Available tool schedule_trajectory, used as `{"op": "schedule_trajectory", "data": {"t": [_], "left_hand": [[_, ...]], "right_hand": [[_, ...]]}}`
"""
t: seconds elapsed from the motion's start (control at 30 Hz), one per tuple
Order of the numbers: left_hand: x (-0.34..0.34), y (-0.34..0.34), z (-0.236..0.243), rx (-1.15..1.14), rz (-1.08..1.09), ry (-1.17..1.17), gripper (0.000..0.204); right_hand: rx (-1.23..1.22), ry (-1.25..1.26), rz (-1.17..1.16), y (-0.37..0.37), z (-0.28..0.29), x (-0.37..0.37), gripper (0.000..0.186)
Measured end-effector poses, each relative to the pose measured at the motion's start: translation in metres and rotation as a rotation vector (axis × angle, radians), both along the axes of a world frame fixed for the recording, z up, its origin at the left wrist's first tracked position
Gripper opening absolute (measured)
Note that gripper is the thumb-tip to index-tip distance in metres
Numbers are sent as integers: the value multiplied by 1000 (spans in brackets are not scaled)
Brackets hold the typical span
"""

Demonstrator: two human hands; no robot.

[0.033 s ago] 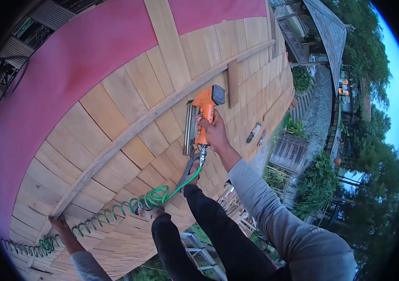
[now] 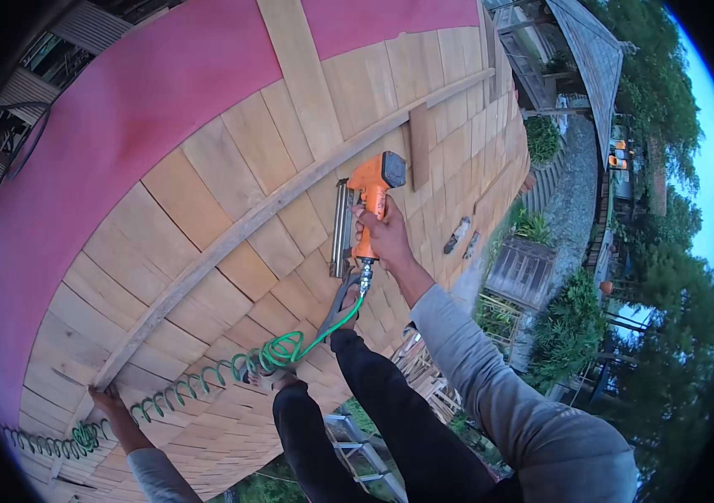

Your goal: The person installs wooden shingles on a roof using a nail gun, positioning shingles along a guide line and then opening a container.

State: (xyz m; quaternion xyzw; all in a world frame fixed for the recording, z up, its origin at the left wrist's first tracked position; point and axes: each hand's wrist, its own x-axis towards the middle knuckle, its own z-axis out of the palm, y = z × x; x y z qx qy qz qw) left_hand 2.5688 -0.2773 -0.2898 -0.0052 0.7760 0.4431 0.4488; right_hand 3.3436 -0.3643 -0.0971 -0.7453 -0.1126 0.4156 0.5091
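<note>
Left hand [image 2: 106, 401] flat on the wooden shingles [image 2: 231, 260], fingers partly hidden at the long batten [image 2: 206, 251]. Coiled green air hose [image 2: 206, 381] stretched rightward from it. Right hand [image 2: 384, 239] wrapped tight around the orange nail gun [image 2: 365, 214], nose hard to make out.

grey long sleeves [image 2: 491, 394], black trousers [image 2: 390, 419], bare hands

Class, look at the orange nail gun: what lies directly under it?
Under the orange nail gun, gripped by the right hand, lie wooden shingles. Its nose contact is hidden.
</note>
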Motion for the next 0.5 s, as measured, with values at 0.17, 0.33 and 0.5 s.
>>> {"op": "schedule_trajectory", "data": {"t": [0.17,0.33,0.5], "left_hand": [[-21,2,13,14,-4,-35,43],[-18,-4,9,34,26,-10,38],[-25,-3,8,63,-8,-12,39]], "right_hand": [[74,-87,29,-3,-3,-4,30],[195,-282,47,14,15,-3,31],[195,-204,117,49,26,29,25]]}}
